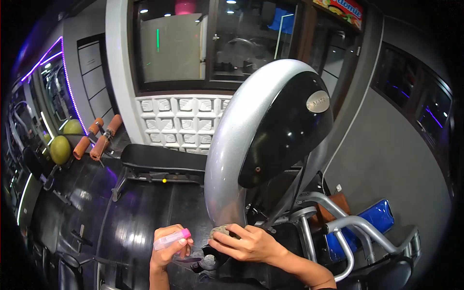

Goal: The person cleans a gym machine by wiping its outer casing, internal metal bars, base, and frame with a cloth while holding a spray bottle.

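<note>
My left hand (163, 252) is closed around a small clear bottle (169, 239) with a pink cap, tilted toward the right. My right hand (256, 245) has its fingers curled over a crumpled greyish-green cloth (218, 232). The cloth is by the lower end of the curved silver frame (223, 150) of a gym machine; whether it touches the frame I cannot tell. A black panel (287, 130) with an oval badge fills the frame's curve. Below my hands, a grey rounded knob or post end (209, 261) shows, partly hidden.
A black padded bench (164, 158) stands behind the machine on the dark floor. Orange foam rollers (99, 145) and a green ball (60, 150) are at the left. Grey metal tubes (355, 223) and a blue pad (382, 217) lie to the right, beside the grey wall.
</note>
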{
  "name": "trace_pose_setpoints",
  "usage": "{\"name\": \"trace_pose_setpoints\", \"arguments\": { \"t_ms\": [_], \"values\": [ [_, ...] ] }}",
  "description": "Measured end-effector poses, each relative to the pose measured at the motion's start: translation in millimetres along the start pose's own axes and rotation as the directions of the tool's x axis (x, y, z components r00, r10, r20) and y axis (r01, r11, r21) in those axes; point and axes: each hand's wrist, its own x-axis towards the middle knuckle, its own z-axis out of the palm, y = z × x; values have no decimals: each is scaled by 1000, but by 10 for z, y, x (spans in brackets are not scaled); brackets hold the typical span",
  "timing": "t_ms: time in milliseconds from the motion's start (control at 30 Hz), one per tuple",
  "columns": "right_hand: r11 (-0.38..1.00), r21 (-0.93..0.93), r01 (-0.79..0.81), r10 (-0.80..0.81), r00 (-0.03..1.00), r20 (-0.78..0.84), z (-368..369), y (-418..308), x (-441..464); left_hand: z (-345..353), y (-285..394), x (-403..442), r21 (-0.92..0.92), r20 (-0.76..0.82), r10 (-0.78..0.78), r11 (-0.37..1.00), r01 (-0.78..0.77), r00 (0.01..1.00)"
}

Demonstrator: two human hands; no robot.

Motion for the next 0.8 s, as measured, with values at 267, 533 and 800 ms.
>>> {"name": "trace_pose_setpoints", "arguments": {
  "t_ms": [267, 533, 800],
  "values": [
    [968, -207, -143, 114, 982, -149, -430, 389, 782, -139, 48, 134, 24, 91, -69, 997, 68, 993],
    [917, -193, -350, 291, 916, -277, -470, 406, 868, -255, 68, 102, -8, 170, -94, 995, 96, 981],
    [854, 168, -492, 517, 767, -380, -116, 77, 150, -246, 19, 130, 2, 199, -83, 996, 84, 977]
  ]
}}
